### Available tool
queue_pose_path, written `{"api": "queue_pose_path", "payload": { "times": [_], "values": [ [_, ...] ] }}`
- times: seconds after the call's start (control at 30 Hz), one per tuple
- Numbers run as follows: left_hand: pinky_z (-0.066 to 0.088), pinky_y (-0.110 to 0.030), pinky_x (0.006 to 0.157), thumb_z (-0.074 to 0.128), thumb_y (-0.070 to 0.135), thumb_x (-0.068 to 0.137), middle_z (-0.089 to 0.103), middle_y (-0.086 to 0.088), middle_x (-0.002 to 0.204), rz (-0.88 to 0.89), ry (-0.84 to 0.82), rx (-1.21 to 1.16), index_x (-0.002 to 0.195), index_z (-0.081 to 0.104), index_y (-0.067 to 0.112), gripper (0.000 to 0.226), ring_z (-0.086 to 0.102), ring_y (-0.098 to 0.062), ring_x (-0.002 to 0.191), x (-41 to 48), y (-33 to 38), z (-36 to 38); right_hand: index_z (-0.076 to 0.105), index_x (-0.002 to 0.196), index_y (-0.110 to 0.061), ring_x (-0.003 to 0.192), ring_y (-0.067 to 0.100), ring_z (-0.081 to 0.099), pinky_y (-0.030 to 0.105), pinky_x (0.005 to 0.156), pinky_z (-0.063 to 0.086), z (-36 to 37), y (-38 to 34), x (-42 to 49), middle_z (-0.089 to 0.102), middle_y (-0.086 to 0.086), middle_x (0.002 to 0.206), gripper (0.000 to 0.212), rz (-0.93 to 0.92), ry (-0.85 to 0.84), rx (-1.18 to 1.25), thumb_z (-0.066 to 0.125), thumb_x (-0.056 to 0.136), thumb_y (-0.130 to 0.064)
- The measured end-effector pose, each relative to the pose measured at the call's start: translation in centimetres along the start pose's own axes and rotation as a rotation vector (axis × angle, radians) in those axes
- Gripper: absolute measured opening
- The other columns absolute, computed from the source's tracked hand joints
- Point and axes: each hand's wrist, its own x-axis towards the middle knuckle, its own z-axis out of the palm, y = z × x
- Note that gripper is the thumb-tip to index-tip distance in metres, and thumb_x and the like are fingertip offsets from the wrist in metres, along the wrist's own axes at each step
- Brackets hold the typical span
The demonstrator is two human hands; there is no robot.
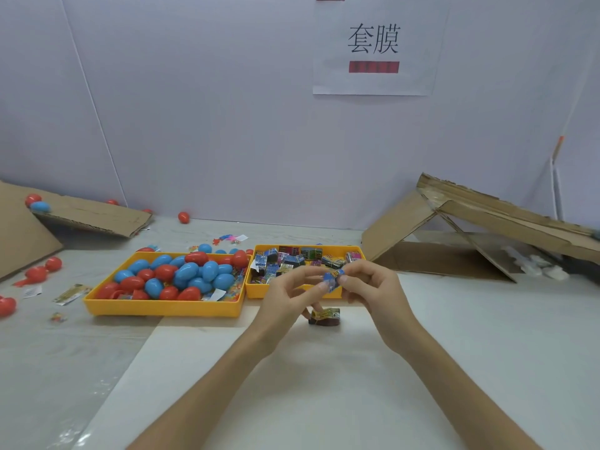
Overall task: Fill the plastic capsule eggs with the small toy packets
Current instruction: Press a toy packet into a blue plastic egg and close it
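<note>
My left hand (292, 295) and my right hand (373, 287) meet in front of the right tray, both pinching one small blue toy packet (333, 279) between their fingertips. Under them on the table lies a yellow and dark toy packet (325, 316). The left yellow tray (162, 307) is heaped with red and blue capsule eggs (181, 274). The right yellow tray (256, 292) holds several folded toy packets (285, 263).
Loose red eggs (39, 272) and paper scraps (69, 293) lie left of the trays. One red egg (183, 217) sits by the back wall. Cardboard flaps stand at the far left (87, 216) and at the right (454, 235). A paper sign (373, 43) hangs on the wall.
</note>
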Motion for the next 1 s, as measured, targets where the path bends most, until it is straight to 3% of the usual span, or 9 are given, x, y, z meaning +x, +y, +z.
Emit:
{"api": "queue_pose_path", "payload": {
  "times": [0.13,0.3,0.5,0.63,0.77,0.9,1.0],
  "values": [
    [0.053,-0.027,0.059,0.069,0.033,0.087,0.076,0.002,0.094,0.031,-0.011,-0.006,0.096,0.077,0.042,0.015,0.068,-0.017,0.068,-0.06,-0.06,0.08,0.068,0.084,-0.004,0.062,0.016,0.056,0.024,0.059,0.047,0.05,0.22,0.01,0.065,0.007,0.07,0.01,0.006,-0.049,-0.015,0.066,0.089,0.004],
    [0.053,-0.024,0.058,0.07,0.014,0.094,0.076,0.001,0.085,0.077,0.036,0.031,0.091,0.079,0.038,0.027,0.068,-0.015,0.065,0.09,-0.17,-0.38,0.069,0.072,-0.013,0.063,0.015,0.056,0.023,0.059,0.046,-0.07,-0.11,0.02,0.06,0.005,0.07,0.013,0.022,-0.093,0.074,0.069,0.079,-0.002],
    [0.049,-0.019,0.056,0.072,0.008,0.091,0.073,0.008,0.079,0.163,0.188,0.168,0.091,0.076,0.022,0.015,0.064,-0.013,0.06,0.24,-0.36,-0.24,0.066,0.068,-0.014,0.071,0.018,0.053,0.021,0.062,0.047,-0.03,0.03,0.07,0.057,0.013,0.077,0.004,0.046,-0.112,0.054,0.066,0.069,-0.01],
    [0.05,-0.027,0.055,0.073,0.008,0.09,0.068,0.014,0.07,0.241,0.271,0.257,0.087,0.074,0.025,0.017,0.061,-0.026,0.062,0.15,-0.62,-0.1,0.069,0.071,-0.015,0.076,0.015,0.054,0.02,0.064,0.046,0.25,0.28,-0.14,0.061,0.006,0.078,0.006,0.0,-0.097,0.015,0.069,0.076,-0.02],
    [0.044,-0.02,0.053,0.073,0.007,0.09,0.063,0.02,0.067,0.318,0.299,0.315,0.086,0.071,0.024,0.018,0.058,-0.012,0.056,-0.05,-0.64,0.16,0.07,0.069,-0.02,0.073,0.007,0.058,0.019,0.065,0.048,0.41,0.39,-0.16,0.068,-0.008,0.085,0.01,-0.04,-0.053,-0.045,0.072,0.077,-0.026],
    [0.056,-0.039,0.057,0.07,0.006,0.092,0.066,0.013,0.073,0.306,0.289,0.314,0.089,0.067,0.022,0.017,0.066,-0.017,0.061,-0.18,-0.63,0.25,0.068,0.073,-0.014,0.078,0.016,0.055,0.025,0.065,0.047,0.29,0.53,0.0,0.063,0.001,0.086,0.006,0.022,-0.099,0.0,0.07,0.074,-0.019],
    [0.057,-0.044,0.057,0.066,0.005,0.094,0.067,0.015,0.073,0.305,0.27,0.32,0.092,0.064,0.021,0.016,0.068,-0.016,0.06,-0.34,-0.56,0.36,0.066,0.077,-0.009,0.079,0.021,0.052,0.028,0.065,0.046,0.42,0.55,-0.02,0.06,0.006,0.086,0.01,0.037,-0.122,-0.004,0.069,0.074,-0.017]
  ]
}}
